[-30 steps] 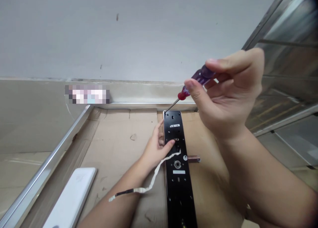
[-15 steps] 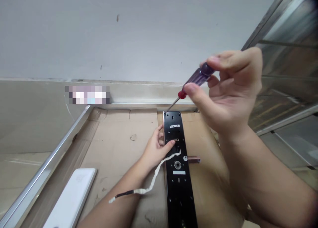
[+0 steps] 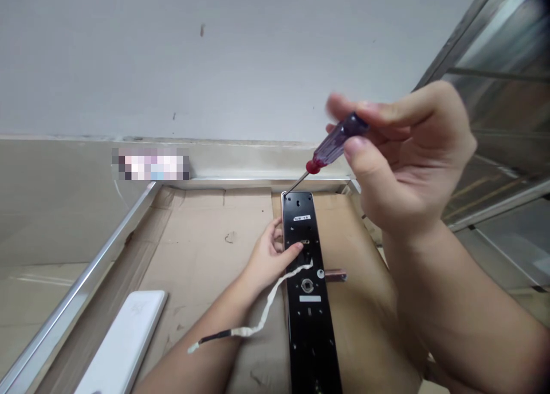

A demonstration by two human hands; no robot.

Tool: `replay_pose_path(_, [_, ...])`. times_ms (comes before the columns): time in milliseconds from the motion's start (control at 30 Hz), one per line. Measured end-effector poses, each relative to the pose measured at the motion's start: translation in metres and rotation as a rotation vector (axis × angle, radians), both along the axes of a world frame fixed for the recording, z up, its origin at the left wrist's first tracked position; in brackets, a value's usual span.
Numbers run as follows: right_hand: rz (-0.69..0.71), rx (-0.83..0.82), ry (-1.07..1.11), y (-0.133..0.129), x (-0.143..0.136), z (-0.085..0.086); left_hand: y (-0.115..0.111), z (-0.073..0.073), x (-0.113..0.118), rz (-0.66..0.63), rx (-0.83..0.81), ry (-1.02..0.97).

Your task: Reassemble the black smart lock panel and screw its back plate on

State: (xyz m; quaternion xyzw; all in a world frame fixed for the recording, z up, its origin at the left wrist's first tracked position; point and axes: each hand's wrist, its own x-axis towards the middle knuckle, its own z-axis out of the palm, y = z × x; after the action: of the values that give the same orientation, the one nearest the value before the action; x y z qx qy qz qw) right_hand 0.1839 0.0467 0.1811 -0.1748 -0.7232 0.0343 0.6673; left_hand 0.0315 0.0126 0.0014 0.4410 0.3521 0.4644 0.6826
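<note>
My right hand grips a screwdriver with a clear purple handle and a red collar. Its thin shaft slants down to the far left corner of a long black panel, where the tip meets a hole. The panel looks like the back plate of a door lock, with several small holes, white labels and a square socket. Round the panel's left edge, my left hand is closed, thumb on top. A white-wrapped cable comes out of the panel and lies across my left forearm. From its right side a reddish-brown handle sticks out.
Cardboard covers the worktop inside a raised metal rim. A white flat box or case lies at the near left. Beyond the far rim rises a pale wall, with a pixelated patch low on it.
My right hand has shifted slightly right and its fingers have rolled round the screwdriver handle. The tip stays at the same corner. My left hand and the panel have not moved.
</note>
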Motion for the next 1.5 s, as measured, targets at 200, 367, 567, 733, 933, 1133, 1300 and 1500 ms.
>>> replay_pose_path(200, [-0.156, 0.130, 0.066, 0.004, -0.003, 0.000, 0.000, 0.004, 0.000, -0.016, 0.023, -0.009])
replay_pose_path(367, [-0.078, 0.069, 0.005, 0.002, 0.000, 0.003, 0.000, 0.003, 0.000, -0.026, 0.036, -0.008])
replay_pose_path(567, [-0.130, 0.026, 0.053, -0.005, -0.004, 0.002, -0.001, 0.006, 0.000, -0.042, 0.054, -0.016])
replay_pose_path(733, [-0.125, 0.047, -0.011, 0.002, 0.006, 0.005, -0.001, 0.007, -0.001, -0.071, 0.062, -0.024])
replay_pose_path(933, [0.010, -0.070, -0.002, -0.001, -0.001, 0.002, -0.001, 0.004, -0.001, -0.076, 0.065, -0.032])
replay_pose_path(1133, [-0.144, 0.021, 0.053, -0.002, -0.002, 0.003, 0.000, 0.004, -0.001, -0.079, 0.082, -0.019])
replay_pose_path(1300, [-0.045, 0.039, -0.012, 0.002, 0.001, 0.002, -0.001, 0.004, -0.002, -0.087, 0.077, -0.025])
replay_pose_path(1500, [-0.057, -0.097, 0.005, -0.008, -0.002, 0.003, -0.001, 0.005, -0.001, -0.085, 0.086, -0.029])
